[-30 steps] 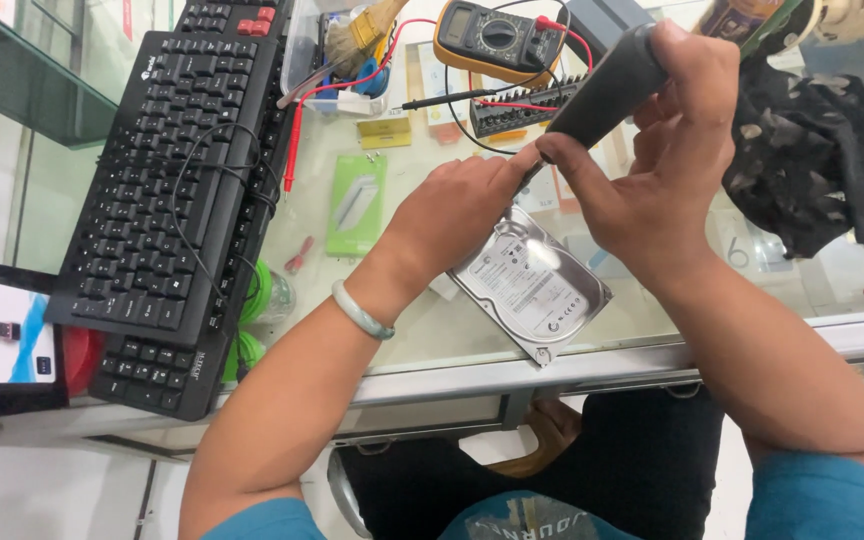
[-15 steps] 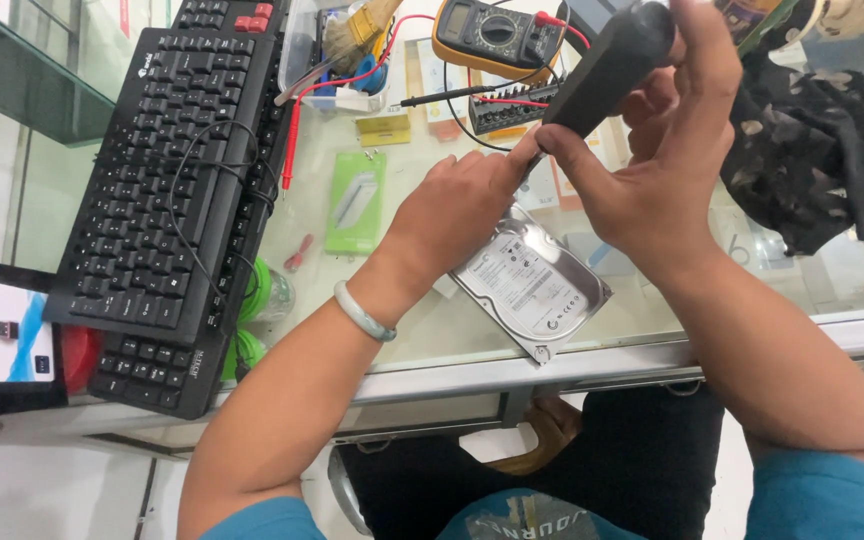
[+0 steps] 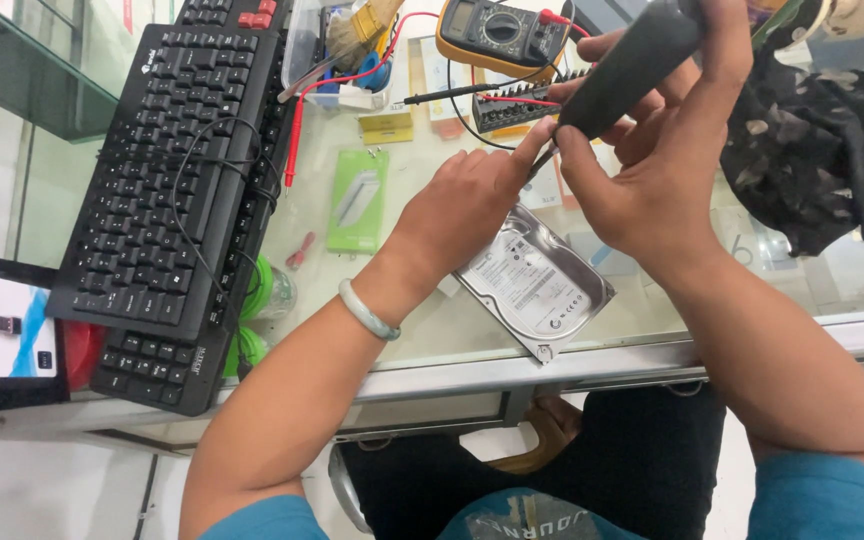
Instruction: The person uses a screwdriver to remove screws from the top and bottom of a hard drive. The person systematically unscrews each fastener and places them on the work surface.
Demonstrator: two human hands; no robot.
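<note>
My right hand [image 3: 652, 150] is wrapped around a black electric screwdriver [image 3: 632, 60], held tilted above the glass desk. The fingertips of my left hand [image 3: 472, 200] pinch at the tool's lower tip, where the bit sits; the bit itself is mostly hidden by my fingers. Below both hands a silver hard drive [image 3: 537, 280] lies flat on the glass, label up, near the front edge. A pale bracelet [image 3: 367, 312] circles my left wrist.
Two stacked black keyboards [image 3: 172, 180] lie at left. A yellow multimeter [image 3: 497, 35] with red and black leads, a bit holder [image 3: 512, 110], a green box [image 3: 357, 200] and a clear tray with a brush [image 3: 352, 40] sit behind. Black cloth [image 3: 812, 170] lies at right.
Both hands with the screwdriver have shifted slightly up and right; my left fingertips stay at the tool's tip. The hard drive has not moved.
</note>
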